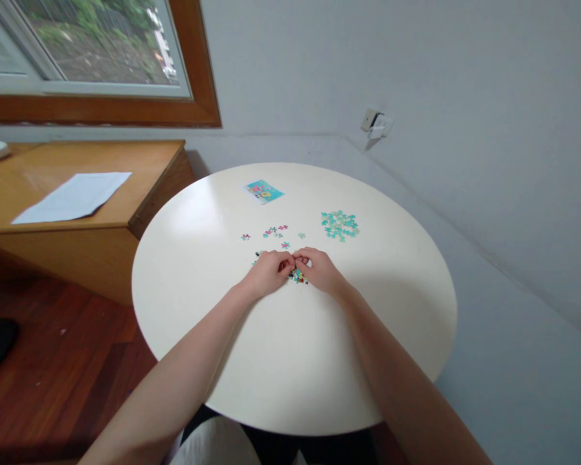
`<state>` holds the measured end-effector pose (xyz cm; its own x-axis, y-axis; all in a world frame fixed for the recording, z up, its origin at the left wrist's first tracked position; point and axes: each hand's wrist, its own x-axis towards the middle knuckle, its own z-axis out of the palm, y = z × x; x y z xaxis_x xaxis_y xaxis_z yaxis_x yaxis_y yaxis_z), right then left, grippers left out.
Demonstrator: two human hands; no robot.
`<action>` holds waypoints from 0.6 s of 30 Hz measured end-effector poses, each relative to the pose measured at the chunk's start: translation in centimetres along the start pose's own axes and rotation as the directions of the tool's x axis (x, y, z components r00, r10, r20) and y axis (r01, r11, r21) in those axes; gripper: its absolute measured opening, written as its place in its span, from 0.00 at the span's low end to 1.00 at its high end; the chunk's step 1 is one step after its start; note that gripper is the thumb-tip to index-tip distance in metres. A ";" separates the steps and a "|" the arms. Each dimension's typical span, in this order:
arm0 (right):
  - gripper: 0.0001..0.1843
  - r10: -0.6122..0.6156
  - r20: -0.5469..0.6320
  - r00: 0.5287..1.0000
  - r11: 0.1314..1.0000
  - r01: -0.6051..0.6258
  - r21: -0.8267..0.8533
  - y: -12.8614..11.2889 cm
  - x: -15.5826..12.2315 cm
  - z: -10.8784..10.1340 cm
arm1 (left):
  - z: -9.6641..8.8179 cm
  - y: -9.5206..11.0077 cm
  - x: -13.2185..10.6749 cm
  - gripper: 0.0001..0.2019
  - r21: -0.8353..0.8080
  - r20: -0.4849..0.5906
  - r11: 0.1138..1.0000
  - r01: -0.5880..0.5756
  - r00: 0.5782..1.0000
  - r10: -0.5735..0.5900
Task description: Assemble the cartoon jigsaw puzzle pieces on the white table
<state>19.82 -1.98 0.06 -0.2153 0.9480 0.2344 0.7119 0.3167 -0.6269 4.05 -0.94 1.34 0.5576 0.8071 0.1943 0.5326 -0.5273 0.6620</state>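
A round white table (pixel 290 374) is viewed from its near edge, over which both forearms are extended toward the middle. The left hand (pixel 269 274) and the right hand (pixel 321 269) are brought together there, well inside the rim on every side. The fingers of both are curled, with thumbs and fingertips narrowed to a pinch and almost meeting; whether a piece is held between them cannot be told, as the tips are small and partly hidden. A pile of multicoloured puzzle pieces (pixel 299 277) is seen just below the fingertips, partly covered by the hands. Just beyond them, pink-and-teal pieces (pixel 274 231) are scattered loosely, so forward room is broken up. To the right and farther off, a cluster of turquoise pieces (pixel 339 225) is spread, set apart from the right edge. A picture card (pixel 264 192) is laid flat nearer the far edge. Broad stretches of white surface are left on both sides of the hands and between the forearms. Past the left rim, a wooden desk (pixel 157 177) bearing a white sheet (pixel 77 196) is placed; beyond the right rim, the table is bordered by a pale wall (pixel 465 129).
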 end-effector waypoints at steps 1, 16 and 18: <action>0.13 -0.002 0.000 1.000 1.000 0.002 0.001 0.0 0.0 0.0 | 0.0 0.0 0.0 0.08 0.003 0.001 1.000 0.001 1.000 -0.001; 0.12 -0.009 -0.001 1.000 1.000 0.009 0.016 0.2 0.0 0.1 | 0.1 -0.2 0.0 0.07 0.006 -0.012 1.000 -0.014 1.000 0.014; 0.12 -0.012 0.001 1.000 1.000 0.012 0.012 0.2 0.0 0.1 | 0.2 -0.3 0.1 0.07 0.005 -0.012 1.000 -0.017 1.000 0.017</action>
<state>19.89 -1.88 -0.08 -0.2242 0.9442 0.2412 0.7011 0.3282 -0.6331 4.04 -0.78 1.04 0.5586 0.8013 0.2139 0.5267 -0.5420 0.6548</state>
